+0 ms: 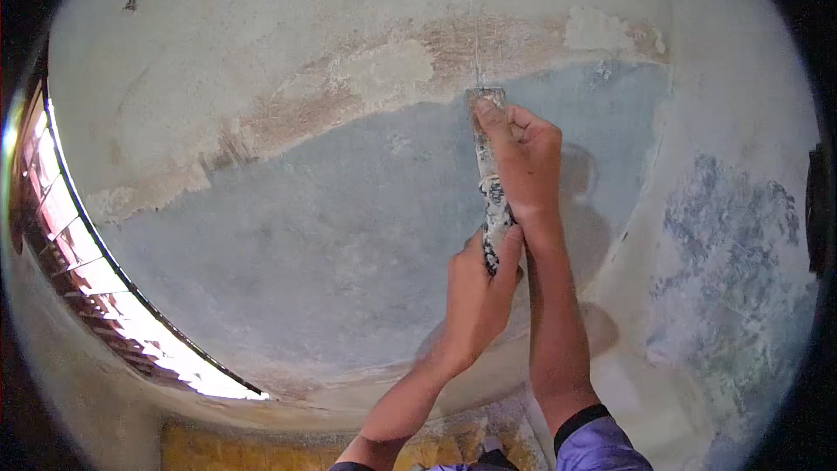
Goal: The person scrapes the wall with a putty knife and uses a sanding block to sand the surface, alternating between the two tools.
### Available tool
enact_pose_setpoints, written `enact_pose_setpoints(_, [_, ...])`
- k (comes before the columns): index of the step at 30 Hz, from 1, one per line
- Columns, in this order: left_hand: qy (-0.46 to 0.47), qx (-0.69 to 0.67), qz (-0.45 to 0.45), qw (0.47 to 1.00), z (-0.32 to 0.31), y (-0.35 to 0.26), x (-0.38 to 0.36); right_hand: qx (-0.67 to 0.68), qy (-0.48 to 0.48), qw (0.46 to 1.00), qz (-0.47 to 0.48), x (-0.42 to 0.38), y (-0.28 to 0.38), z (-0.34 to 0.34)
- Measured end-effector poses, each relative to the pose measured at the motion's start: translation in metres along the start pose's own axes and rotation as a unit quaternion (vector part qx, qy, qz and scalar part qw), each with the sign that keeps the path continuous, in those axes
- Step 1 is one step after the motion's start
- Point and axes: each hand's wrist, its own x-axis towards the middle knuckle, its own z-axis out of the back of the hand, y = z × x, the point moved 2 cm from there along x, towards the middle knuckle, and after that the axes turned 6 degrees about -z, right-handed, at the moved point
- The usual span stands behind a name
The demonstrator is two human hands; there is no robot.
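A narrow putty knife (491,183), caked with white and dark smears, stands nearly upright in front of the wall. Its handle (495,222) points down and is gripped near the lower end by my left hand (479,296), thumb lying along it. Higher up, my right hand (530,161) pinches the blade, its thumb pressed flat close to the squared tip and its fingers curled. The tip overlaps the border between the grey-blue wall patch (331,253) and the rough brownish band (296,113) above it.
Pale filler patches (388,68) show on the brownish band. A barred window (96,270) lets in bright light on the left. A small dark hook (130,0) sticks out at upper left. The right-hand wall has blotchy blue-grey stains (728,227). Yellowish floor (261,449) shows below.
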Motion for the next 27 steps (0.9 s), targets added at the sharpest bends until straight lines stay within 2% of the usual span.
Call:
enact_pose_setpoints(7, [0.039,-0.025,0.031,0.998,0.006,-0.003,0.002,-0.019,-0.017,1.0,-0.01,-0.003,0.007,0.002])
enact_pose_setpoints(11, [0.01,-0.007,-0.033,0.999,0.003,-0.001,-0.003,-0.035,-0.015,0.999,-0.021,-0.007,-0.003,0.005])
enact_pose_setpoints(16, [-0.004,0.069,-0.095,0.993,-0.001,0.001,0.004,0.037,0.013,0.997,-0.07,-0.001,0.004,0.002])
enact_pose_setpoints(19, [-0.015,0.058,-0.115,0.992,-0.004,0.001,0.0,0.048,0.029,0.994,-0.093,-0.003,0.004,0.004])
enact_pose_setpoints(23, [-0.018,0.093,-0.111,0.989,-0.011,-0.004,0.001,0.078,0.031,0.991,-0.104,0.001,0.009,0.006])
enact_pose_setpoints(27, [-0.019,0.088,-0.093,0.992,-0.015,-0.003,-0.001,0.048,0.03,0.993,-0.103,0.001,0.008,0.008])
